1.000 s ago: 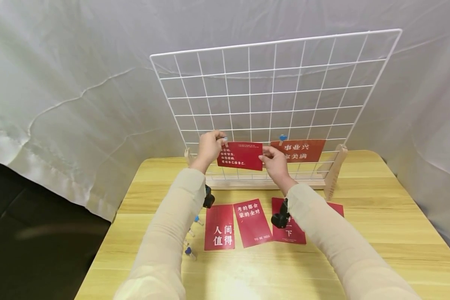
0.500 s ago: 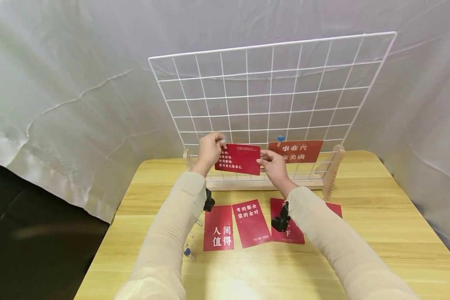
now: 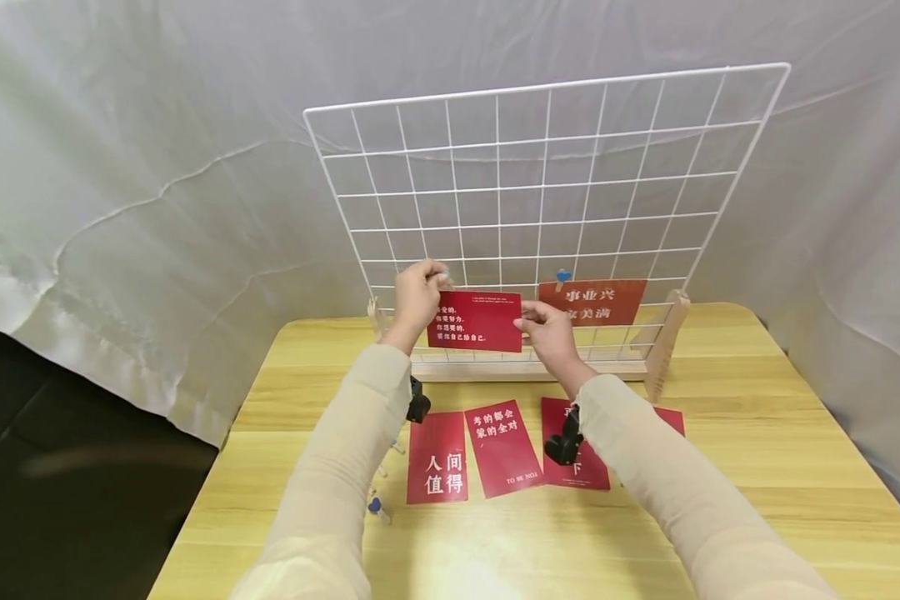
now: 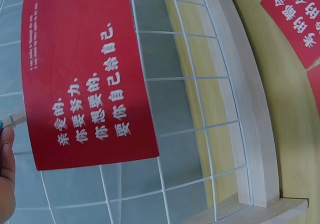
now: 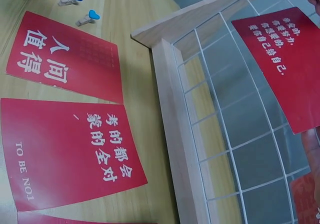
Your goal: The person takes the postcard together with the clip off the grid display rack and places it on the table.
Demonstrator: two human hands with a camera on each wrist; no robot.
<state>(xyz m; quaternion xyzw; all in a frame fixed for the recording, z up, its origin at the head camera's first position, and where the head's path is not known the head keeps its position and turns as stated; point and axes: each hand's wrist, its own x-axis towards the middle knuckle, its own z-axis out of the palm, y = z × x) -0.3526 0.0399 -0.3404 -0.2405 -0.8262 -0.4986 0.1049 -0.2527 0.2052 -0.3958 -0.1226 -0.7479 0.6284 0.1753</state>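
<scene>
A red card [image 3: 476,322] with white Chinese writing is held sideways in front of the lower part of a white wire grid [image 3: 521,202]. My right hand [image 3: 549,329] pinches its right edge between thumb and fingers. At the card's upper left corner, my left hand [image 3: 417,300] pinches a small wooden clothespin [image 4: 18,118] with a blue top, its tip right at the card's edge. To the right, another red card [image 3: 603,302] hangs on the grid from a blue heart clothespin [image 3: 563,277].
The grid stands in a wooden base [image 3: 525,372] on a wooden table [image 3: 757,467]. Red cards lie in front, among them a left one [image 3: 438,458] and a tilted one [image 3: 504,450]. Several blue heart clothespins [image 5: 89,17] lie left of them. Light cloth [image 3: 157,167] hangs behind.
The card has lowered a little against the grid, its lower edge tipping from slanted toward level. The clothespin in my left hand has shifted slightly at the card's top edge.
</scene>
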